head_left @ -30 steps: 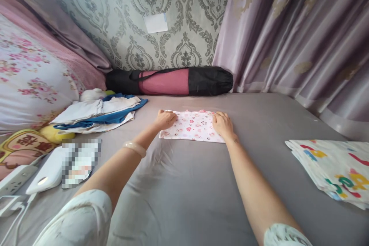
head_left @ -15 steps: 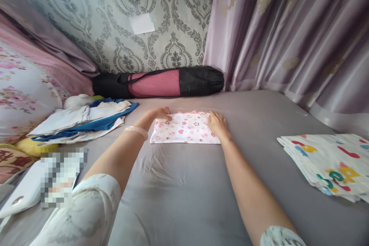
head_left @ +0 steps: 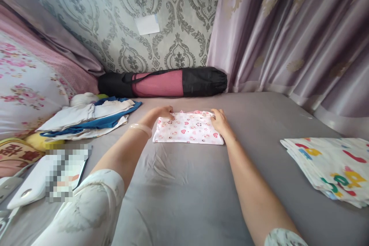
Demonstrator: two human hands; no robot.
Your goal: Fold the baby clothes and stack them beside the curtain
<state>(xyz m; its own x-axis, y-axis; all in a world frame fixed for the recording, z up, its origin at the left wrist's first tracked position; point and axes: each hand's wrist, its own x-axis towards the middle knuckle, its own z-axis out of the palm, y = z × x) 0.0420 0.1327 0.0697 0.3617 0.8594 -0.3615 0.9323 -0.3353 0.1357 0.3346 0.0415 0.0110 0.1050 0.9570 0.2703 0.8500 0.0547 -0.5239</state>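
Observation:
A folded white cloth printed with pink hearts and small flowers lies flat on the grey bedsheet. Pink ruffled fabric peeks out along its far edge. At its far left corner, my left hand is closed, thumb over the cloth and fingers behind it. My right hand grips the far right corner, its fingers curled over the edge. A pale bangle circles my left wrist.
At left lie folded white and blue clothes, a white case and a partly pixelated flat item. A folded, colourfully printed cloth is at right. A black and pink long bag rests along the wall beside curtains.
My right fingers have gone from lying fairly flat on the cloth to curling at its far corner. The far edge is slightly lifted. The view has shifted a little.

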